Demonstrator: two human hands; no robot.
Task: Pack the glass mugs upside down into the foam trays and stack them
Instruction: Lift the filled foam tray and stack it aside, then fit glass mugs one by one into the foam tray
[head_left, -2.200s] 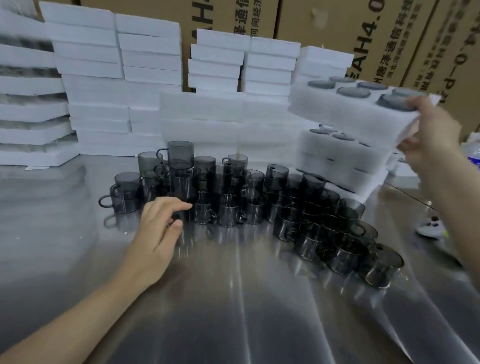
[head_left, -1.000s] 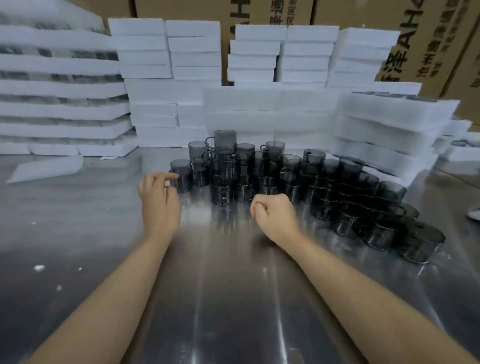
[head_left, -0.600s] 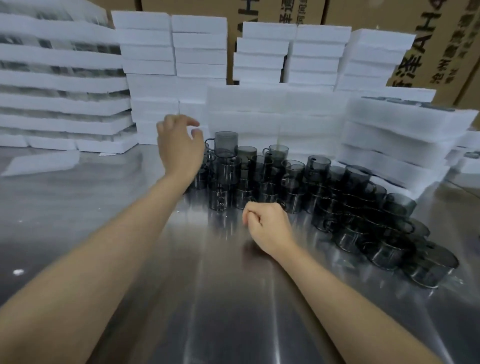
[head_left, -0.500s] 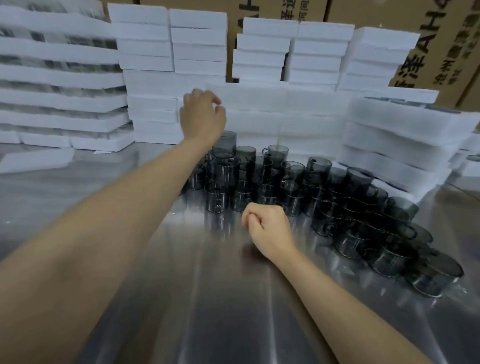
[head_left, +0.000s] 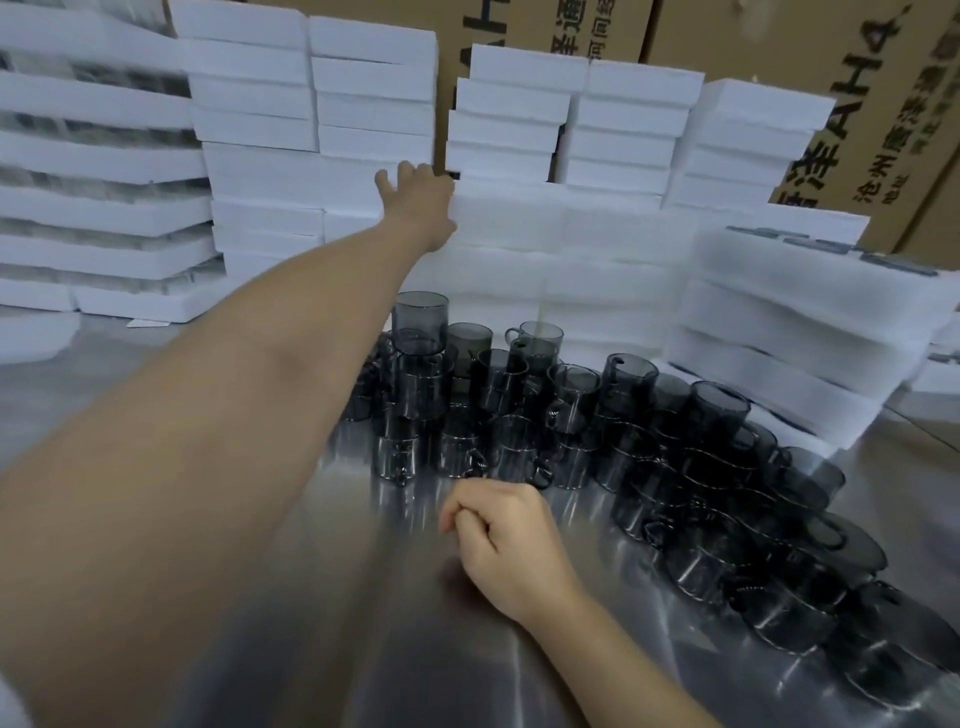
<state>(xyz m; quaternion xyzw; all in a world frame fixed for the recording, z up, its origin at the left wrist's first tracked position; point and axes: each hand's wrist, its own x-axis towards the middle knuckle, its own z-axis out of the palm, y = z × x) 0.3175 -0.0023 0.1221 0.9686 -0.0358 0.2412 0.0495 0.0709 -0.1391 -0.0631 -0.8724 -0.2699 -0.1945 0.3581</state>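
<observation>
The right hand (head_left: 511, 545) rests on the bench (head_left: 270, 654), fingers curled into a fist, holding nothing. Beyond it the glass mugs (head_left: 571, 415) stand clustered, some stacked. Behind them the left hand (head_left: 415, 202) touches the left end of the top foam tray (head_left: 550, 218); its grip cannot be determined. Cardboard boxes (head_left: 857, 104) stand farthest back.

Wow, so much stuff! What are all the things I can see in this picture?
glass mugs: many, too crowded to count, smoky grey, bunched on the table, some stacked on one another.
foam trays: many stacks, white, along the back.
packed foam trays: one stack, white with grey mug bottoms showing on top, at the right.
cardboard boxes: several, brown with print, behind the foam.
table: one, shiny silver metal, under everything.
left hand: one, stretched out to the foam trays at the back; grip unclear.
right hand: one, a fist resting on the table before the mugs.
</observation>
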